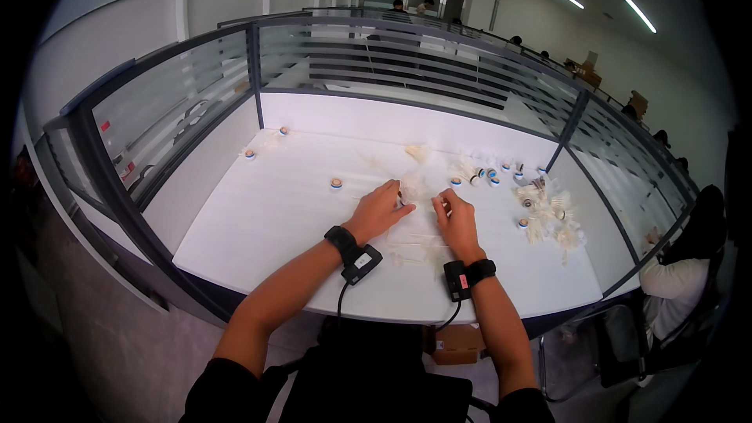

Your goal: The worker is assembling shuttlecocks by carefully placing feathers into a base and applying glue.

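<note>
Over the middle of the white table, my left hand (379, 211) is closed around a shuttlecock (413, 186), whose pale feathery skirt shows past the fingertips. The fingers mostly cover its base. Just to the right, my right hand (457, 225) is curled with thumb and fingers pinched together. Anything between those fingertips is too small to make out. Several loose feathers (419, 247) lie on the table below and between my hands. A cork base with a blue band (336, 183) sits to the left of my left hand.
Several cork bases (486, 173) and a heap of feathers (558, 215) lie at the right of the table (251, 227). Two more bases (250, 154) are at the far left. Low partitions (407, 113) enclose the table. A person (680, 290) sits beyond the right partition.
</note>
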The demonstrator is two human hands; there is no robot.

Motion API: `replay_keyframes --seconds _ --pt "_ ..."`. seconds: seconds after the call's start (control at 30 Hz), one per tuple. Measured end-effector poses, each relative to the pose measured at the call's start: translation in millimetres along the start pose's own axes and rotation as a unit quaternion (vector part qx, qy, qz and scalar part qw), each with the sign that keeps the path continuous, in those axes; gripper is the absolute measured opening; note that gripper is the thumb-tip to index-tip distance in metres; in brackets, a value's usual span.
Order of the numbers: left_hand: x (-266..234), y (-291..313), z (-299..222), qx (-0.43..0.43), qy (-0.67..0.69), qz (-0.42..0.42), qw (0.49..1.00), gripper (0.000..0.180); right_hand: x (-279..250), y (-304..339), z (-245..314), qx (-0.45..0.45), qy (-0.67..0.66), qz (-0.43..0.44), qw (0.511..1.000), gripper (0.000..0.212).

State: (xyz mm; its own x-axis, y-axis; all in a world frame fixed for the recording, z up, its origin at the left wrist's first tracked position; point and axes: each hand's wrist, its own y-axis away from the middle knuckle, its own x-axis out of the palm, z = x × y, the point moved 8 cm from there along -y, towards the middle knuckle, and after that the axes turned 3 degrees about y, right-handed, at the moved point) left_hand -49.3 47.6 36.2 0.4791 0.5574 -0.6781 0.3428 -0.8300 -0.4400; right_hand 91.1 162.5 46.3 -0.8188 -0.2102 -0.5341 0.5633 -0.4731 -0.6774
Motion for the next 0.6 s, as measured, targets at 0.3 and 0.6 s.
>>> replay_keyframes --seconds 0.3,0.6 --pt "2.1 -1.8 3.8 0.034 0.03 -0.037 0.998 0.041 6.2 3.5 -17.5 0.038 -0.037 0.023 0.998 0.016" --pt "4.7 -1.1 3.0 0.022 0.012 -0.025 0.999 0.044 13.1 5.7 -16.1 0.01 -0.002 0.055 0.998 0.008"
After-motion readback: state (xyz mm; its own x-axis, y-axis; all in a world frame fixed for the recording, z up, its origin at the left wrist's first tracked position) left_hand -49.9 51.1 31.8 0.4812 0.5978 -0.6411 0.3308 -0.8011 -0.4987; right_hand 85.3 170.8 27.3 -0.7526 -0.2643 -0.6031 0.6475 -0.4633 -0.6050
